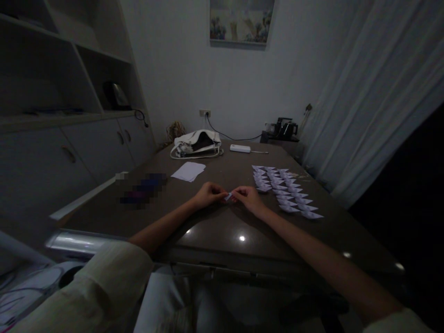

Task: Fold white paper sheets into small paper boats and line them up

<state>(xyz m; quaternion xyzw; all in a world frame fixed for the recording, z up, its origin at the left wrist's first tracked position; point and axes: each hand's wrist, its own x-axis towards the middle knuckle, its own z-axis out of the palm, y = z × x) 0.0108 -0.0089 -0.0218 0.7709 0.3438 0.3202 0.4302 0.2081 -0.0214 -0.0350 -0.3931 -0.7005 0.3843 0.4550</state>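
Observation:
Between my two hands, just above the dark table [211,231], is a small folded piece of white paper [228,196]. My left hand [209,195] pinches its left end with thumb and fingers. At the other end, my right hand [250,199] has its fingertips closed on the same paper. Much of the paper is hidden by the fingers, so its exact shape is hard to make out. Right of my hands stand rows of folded paper boats [286,194]. A stack of white paper sheets [189,171] lies beyond my left hand.
A white handbag [199,143] sits at the table's far end, beside a white power bank [240,148] with a short cable. On the left lies a blurred dark item [144,189]. Behind the table's right corner is a black kettle [287,128]. Sheer curtains [374,83] hang on the right.

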